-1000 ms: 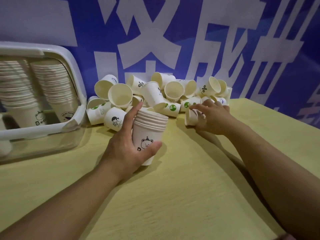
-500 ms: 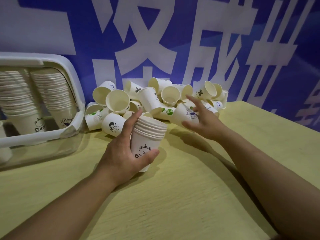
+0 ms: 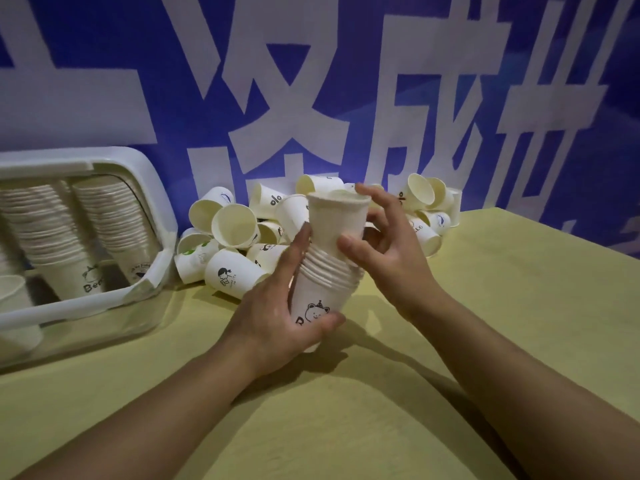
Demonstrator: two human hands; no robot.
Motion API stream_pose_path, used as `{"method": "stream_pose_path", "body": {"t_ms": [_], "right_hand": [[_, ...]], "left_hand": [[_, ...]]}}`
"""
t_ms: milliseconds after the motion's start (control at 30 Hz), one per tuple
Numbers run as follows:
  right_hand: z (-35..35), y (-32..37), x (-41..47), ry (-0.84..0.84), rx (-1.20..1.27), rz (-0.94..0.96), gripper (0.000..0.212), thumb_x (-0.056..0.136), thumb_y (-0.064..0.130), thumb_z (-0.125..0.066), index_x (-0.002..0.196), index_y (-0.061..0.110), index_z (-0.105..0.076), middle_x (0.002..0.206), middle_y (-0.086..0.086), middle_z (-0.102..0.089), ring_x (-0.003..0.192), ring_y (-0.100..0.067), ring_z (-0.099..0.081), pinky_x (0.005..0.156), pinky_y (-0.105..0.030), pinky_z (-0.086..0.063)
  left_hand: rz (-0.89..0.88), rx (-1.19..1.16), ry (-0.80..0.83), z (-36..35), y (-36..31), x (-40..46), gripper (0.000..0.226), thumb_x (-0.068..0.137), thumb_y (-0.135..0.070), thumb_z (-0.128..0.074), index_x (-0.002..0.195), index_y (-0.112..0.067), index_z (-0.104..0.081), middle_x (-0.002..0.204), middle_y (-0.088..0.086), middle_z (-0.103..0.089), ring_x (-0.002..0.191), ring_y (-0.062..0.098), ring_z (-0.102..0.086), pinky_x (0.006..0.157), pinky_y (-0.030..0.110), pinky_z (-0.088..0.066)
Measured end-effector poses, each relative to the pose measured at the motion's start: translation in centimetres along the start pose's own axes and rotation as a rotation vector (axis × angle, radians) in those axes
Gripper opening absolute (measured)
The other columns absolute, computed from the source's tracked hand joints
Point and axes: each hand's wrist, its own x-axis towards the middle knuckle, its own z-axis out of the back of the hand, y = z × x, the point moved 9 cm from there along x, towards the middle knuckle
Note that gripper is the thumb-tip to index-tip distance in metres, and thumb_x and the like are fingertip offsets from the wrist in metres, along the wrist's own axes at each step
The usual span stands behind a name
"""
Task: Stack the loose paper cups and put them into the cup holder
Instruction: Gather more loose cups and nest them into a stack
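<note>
My left hand (image 3: pixel 273 310) grips a stack of nested paper cups (image 3: pixel 317 292) with a bear print, held upright above the table. My right hand (image 3: pixel 388 251) holds a single white cup (image 3: pixel 337 223) whose base sits partly inside the top of that stack. Behind both hands, a pile of loose paper cups (image 3: pixel 235 271) lies on its sides against the wall. The cup holder (image 3: pixel 152 188), a white-framed clear box, lies at the left with long stacks of cups inside.
The yellow-green table (image 3: pixel 346 410) stretches toward me. A blue banner with large white characters (image 3: pixel 277 98) forms the back wall. The table's right edge (image 3: pixel 554 223) runs past the cup pile.
My right hand picked a cup from the pile and brought it left onto the top of the stack. My left hand kept the stack and raised it slightly.
</note>
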Motion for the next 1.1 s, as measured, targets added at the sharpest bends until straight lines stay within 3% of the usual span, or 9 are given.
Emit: {"method": "stream_pose_path", "body": {"t_ms": [133,233,367,467,633,700,800,900,1100], "right_hand": [[1.7,-0.7,0.5,-0.048,-0.007,-0.01,0.052,0.086,0.047,-0.067,0.135,0.034,-0.057,0.128,0.013,-0.063,0.115,-0.007,-0.061,0.089,-0.029,-0.057],[4.3,-1.4,0.9,-0.147,-0.074,-0.027,0.04,0.088,0.049,-0.061,0.126,0.038,-0.062,0.125,0.015,-0.063,0.113,-0.006,-0.061,0.087,-0.025,-0.057],[8.7,-2.9,1.2,-0.301,-0.146,-0.088,0.03,0.09,0.047,-0.059,0.116,0.036,-0.067,0.115,0.016,-0.064,0.103,0.001,-0.06,0.084,-0.024,-0.056],[10.4,-4.2,1.3,-0.322,-0.179,-0.126,0.03,0.094,0.042,-0.061,0.121,0.031,-0.068,0.116,0.016,-0.062,0.101,0.002,-0.059,0.08,-0.02,-0.055],[11.6,-5.2,1.5,-0.302,-0.293,-0.157,0.035,0.092,0.033,-0.068,0.126,0.035,-0.061,0.119,0.016,-0.061,0.099,0.009,-0.057,0.072,-0.01,-0.052],[12.8,-5.9,1.6,-0.37,-0.266,-0.194,0.033,0.093,0.032,-0.068,0.125,0.036,-0.06,0.115,0.014,-0.062,0.099,0.002,-0.06,0.074,-0.015,-0.055],[15.9,-7.8,2.4,-0.558,-0.191,-0.318,0.028,0.094,0.027,-0.067,0.121,0.032,-0.06,0.107,0.014,-0.061,0.101,-0.01,-0.062,0.083,-0.031,-0.057],[19.9,-9.2,4.8,-0.63,-0.336,-0.353,0.031,0.094,0.021,-0.066,0.125,0.024,-0.058,0.105,0.01,-0.058,0.092,-0.006,-0.059,0.076,-0.025,-0.053],[27.5,-15.1,8.2,-0.683,-0.563,-0.452,0.036,0.096,0.016,-0.065,0.13,0.027,-0.057,0.121,0.001,-0.058,0.096,-0.013,-0.058,0.085,-0.031,-0.057]], "left_hand": [[-0.022,-0.106,-0.152,-1.1,-1.4,3.1,0.115,0.075,-0.057,-0.078,0.143,-0.067,0.015,0.153,-0.006,-0.038,0.114,0.011,-0.055,0.091,0.041,-0.055],[-0.018,-0.149,-0.218,-3.1,-2.1,5.3,0.113,0.078,-0.045,-0.081,0.142,-0.067,0.009,0.15,-0.004,-0.04,0.115,0.015,-0.054,0.091,0.042,-0.055],[0.003,-0.183,-0.158,-7.6,-3.0,7.8,0.106,0.075,-0.043,-0.082,0.142,-0.055,-0.001,0.141,0.002,-0.043,0.106,0.018,-0.056,0.087,0.038,-0.058],[0.046,-0.216,-0.148,-9.9,-3.0,9.1,0.103,0.073,-0.044,-0.084,0.138,-0.052,-0.004,0.134,0.002,-0.047,0.1,0.019,-0.059,0.084,0.039,-0.059],[0.11,-0.249,-0.159,-11.7,-1.2,9.8,0.119,0.072,-0.043,-0.086,0.146,-0.058,0.006,0.154,0.004,-0.041,0.122,0.025,-0.057,0.095,0.046,-0.053],[0.101,-0.262,-0.183,-11.4,-0.6,10.1,0.118,0.072,-0.045,-0.085,0.146,-0.06,0.006,0.159,0.0,-0.034,0.123,0.017,-0.052,0.097,0.044,-0.051],[0.158,-0.372,-0.241,-10.8,0.9,10.0,0.111,0.068,-0.046,-0.088,0.14,-0.065,-0.006,0.142,-0.003,-0.049,0.114,0.023,-0.06,0.093,0.052,-0.054],[0.197,-0.449,-0.252,-11.2,1.9,10.5,0.103,0.064,-0.051,-0.089,0.134,-0.067,-0.015,0.125,-0.014,-0.05,0.104,0.025,-0.064,0.09,0.054,-0.055],[0.184,-0.445,-0.21,-11.9,2.0,11.2,0.104,0.064,-0.047,-0.088,0.133,-0.071,-0.014,0.129,-0.015,-0.047,0.106,0.02,-0.06,0.093,0.051,-0.054]]}}
